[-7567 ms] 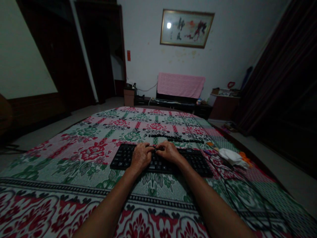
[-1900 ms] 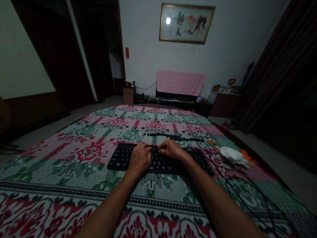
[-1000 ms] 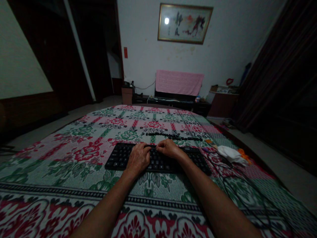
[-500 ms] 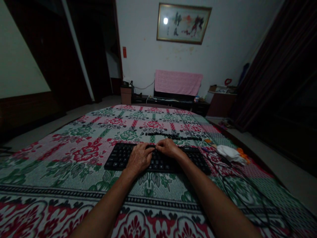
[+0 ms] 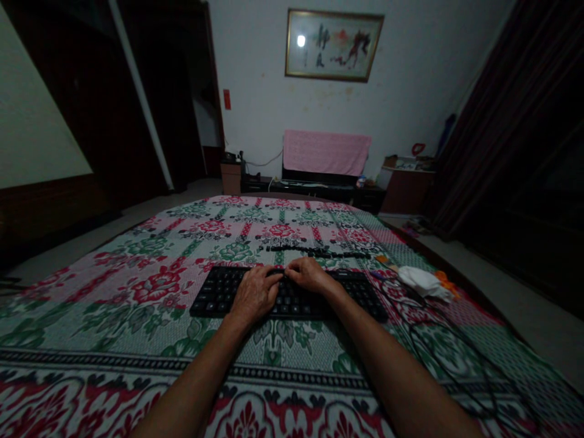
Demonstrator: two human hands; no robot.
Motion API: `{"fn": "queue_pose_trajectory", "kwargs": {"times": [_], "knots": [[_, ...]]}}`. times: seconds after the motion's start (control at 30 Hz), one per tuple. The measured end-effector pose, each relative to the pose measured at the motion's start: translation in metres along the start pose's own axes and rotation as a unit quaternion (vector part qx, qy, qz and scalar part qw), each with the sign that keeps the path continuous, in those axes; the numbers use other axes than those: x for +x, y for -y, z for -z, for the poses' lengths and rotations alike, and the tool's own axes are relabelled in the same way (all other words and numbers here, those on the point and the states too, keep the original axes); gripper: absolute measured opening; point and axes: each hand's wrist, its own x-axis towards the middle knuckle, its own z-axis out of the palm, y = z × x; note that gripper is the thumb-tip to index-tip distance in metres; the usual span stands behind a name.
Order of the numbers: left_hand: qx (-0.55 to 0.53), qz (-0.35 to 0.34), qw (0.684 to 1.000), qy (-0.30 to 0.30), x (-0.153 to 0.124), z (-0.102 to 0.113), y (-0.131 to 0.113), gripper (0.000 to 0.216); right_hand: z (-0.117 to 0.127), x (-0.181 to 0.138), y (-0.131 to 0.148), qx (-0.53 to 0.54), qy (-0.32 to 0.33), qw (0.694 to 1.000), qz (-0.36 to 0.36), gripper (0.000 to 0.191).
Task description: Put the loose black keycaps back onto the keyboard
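A black keyboard point(image 5: 214, 292) lies flat on the flowered bedspread, straight in front of me. My left hand point(image 5: 255, 291) rests across its middle, fingers bent over the far side and thumb reaching right, holding the keyboard. Against it, at the far edge, my right hand point(image 5: 306, 274) has its fingers pinched together. Whatever small thing sits between those fingertips is too dark and hidden to make out. Behind the keyboard, a loose line of small black keycaps point(image 5: 314, 250) stretches across the cloth.
To the right lie a crumpled white cloth point(image 5: 424, 283), an orange item point(image 5: 446, 281) and a looped black cable point(image 5: 451, 353). The patterned bedspread point(image 5: 155, 283) covers the bed. Beyond its far end, a pink towel point(image 5: 326, 152) hangs over a screen on a low cabinet.
Both hands stay at the same place on the keyboard, with only slight finger movement. The view has shifted a little; the keycap line lies as before.
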Motion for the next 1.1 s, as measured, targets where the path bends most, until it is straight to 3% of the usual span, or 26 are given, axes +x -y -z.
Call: {"fn": "queue_pose_trajectory", "kwargs": {"times": [0.2,0.37,0.87,1.1], "knots": [[-0.003,0.004,1.000,-0.006,0.000,0.000,-0.001,0.028,0.004,-0.001,-0.009,0.083,0.052,0.994,0.040,0.023],[-0.007,0.005,1.000,-0.011,0.000,-0.001,-0.001,0.028,0.001,-0.001,-0.017,0.104,0.059,0.991,0.056,0.022],[-0.015,0.019,1.000,-0.012,0.000,-0.001,-0.001,0.028,0.009,-0.007,0.001,0.020,0.032,0.998,0.056,0.017],[-0.013,0.015,1.000,-0.015,-0.001,-0.002,0.000,0.029,0.006,-0.004,0.005,0.015,0.024,1.000,0.002,0.019]]}}
